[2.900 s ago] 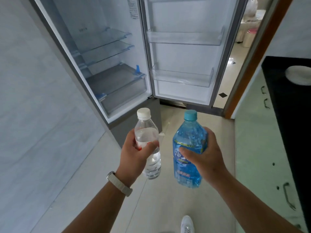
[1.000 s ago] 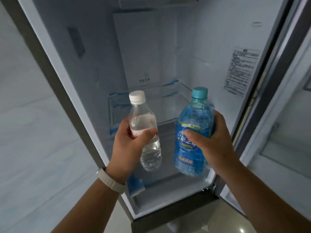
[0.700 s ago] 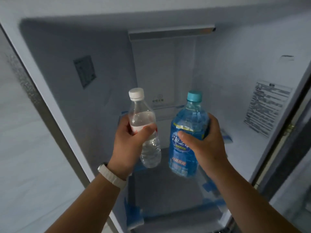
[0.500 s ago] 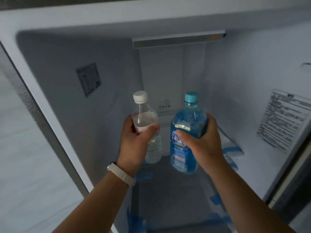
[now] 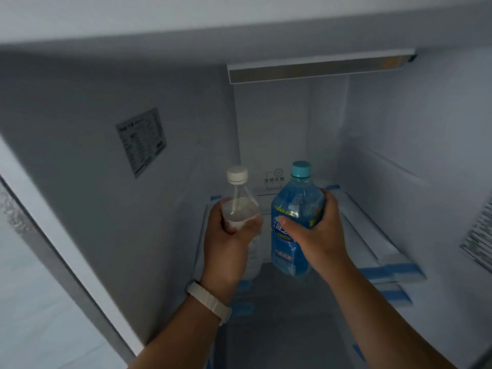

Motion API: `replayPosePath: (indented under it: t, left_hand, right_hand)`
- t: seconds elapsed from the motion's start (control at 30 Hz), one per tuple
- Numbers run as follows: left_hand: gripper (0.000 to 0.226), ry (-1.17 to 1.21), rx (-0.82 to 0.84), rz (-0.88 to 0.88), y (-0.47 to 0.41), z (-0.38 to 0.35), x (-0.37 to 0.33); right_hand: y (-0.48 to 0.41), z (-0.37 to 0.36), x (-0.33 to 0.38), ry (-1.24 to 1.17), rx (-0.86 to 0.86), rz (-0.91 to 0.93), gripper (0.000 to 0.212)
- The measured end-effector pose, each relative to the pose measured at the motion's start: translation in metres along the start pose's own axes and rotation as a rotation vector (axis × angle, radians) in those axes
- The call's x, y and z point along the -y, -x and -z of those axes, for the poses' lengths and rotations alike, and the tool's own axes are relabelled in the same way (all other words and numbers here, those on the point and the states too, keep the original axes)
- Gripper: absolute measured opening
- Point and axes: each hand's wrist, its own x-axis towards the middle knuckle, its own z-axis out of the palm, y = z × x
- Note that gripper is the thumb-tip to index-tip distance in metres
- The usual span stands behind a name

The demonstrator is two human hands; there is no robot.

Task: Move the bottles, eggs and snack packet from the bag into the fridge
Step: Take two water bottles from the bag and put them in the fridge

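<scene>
Left hand fingers wrapped round clear bottle, white cap up. Right hand fingers clasp blue bottle, thumb across label. Both upright, side by side, inside fridge above shelf.

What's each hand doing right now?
Left hand: closed around the clear bottle.
Right hand: closed around the blue bottle.
</scene>
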Motion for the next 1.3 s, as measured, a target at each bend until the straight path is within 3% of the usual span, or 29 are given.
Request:
replayPosePath:
  t: [0.2,0.37,0.43,0.53,0.77,0.93,1.17,1.3]
  left_hand:
    - [0.029,-0.071,0.005,-0.112,0.001,-0.004,0.014]
    - [0.041,-0.219,0.038,-0.073,0.007,0.005,0.043]
    - [0.038,-0.235,0.045,-0.055,0.011,0.009,0.052]
    - [0.050,-0.263,-0.004,-0.024,0.013,0.014,0.057]
    - [0.058,-0.376,-0.022,0.016,-0.001,0.009,0.074]
    - [0.048,-0.365,-0.023,0.025,-0.024,-0.004,0.080]
    - [0.058,-0.413,0.060,0.034,-0.054,-0.010,0.091]
    - [0.059,-0.369,0.025,0.092,-0.067,-0.016,0.094]
  right_hand:
    - [-0.011,-0.002,-0.012,-0.019,0.091,0.049,0.076]
    - [-0.013,0.007,-0.020,-0.070,0.216,0.053,0.092]
    - [-0.011,0.012,-0.026,-0.026,0.272,0.051,0.101]
    - [-0.010,0.017,-0.033,0.045,0.345,0.033,0.107]
    - [-0.022,0.031,-0.034,0.180,0.442,-0.027,0.077]
    - [-0.032,0.024,-0.039,0.151,0.404,-0.036,0.072]
    - [-0.064,0.006,-0.054,0.099,0.399,-0.082,0.066]
    - [-0.086,-0.003,-0.066,0.083,0.408,-0.095,0.067]
